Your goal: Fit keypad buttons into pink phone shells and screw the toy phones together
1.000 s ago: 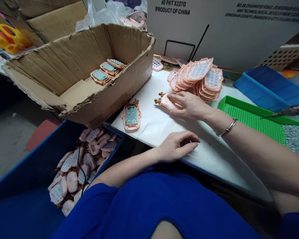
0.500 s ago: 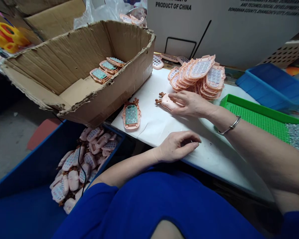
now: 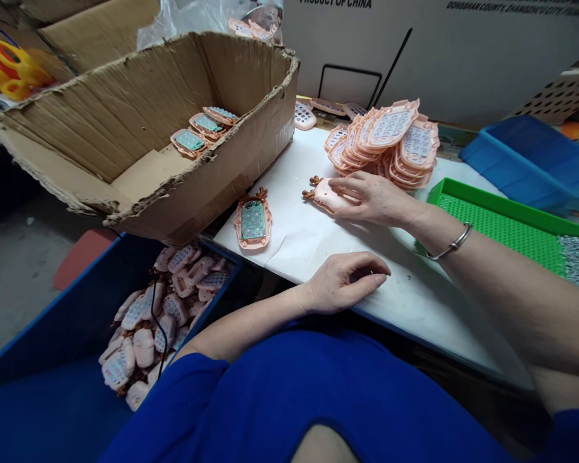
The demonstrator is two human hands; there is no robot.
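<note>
My right hand (image 3: 369, 198) is closed around a pale pink plastic toy casing (image 3: 332, 193) with brown antler-like tips, low over the white table. The fingers cover its right part. My left hand (image 3: 347, 281) rests at the near table edge with fingers curled and the thumb close to them; whatever may be inside is hidden. Left of both hands lies an open pink casing half (image 3: 253, 224) with a green circuit board and brown antlers. Behind my right hand is a pile of pink casing covers (image 3: 381, 138) with white keypads.
A torn cardboard box (image 3: 251, 135) at left holds several circuit-board halves. Below it, a blue bin (image 3: 43, 341) contains many pink toys. At right are a green tray (image 3: 506, 225) with small metal pieces and a blue plastic bin (image 3: 535, 161). A large printed carton (image 3: 439, 58) stands behind.
The view has shifted slightly. Both hands keep nearly the same pose, the right one still on the toy casing.
</note>
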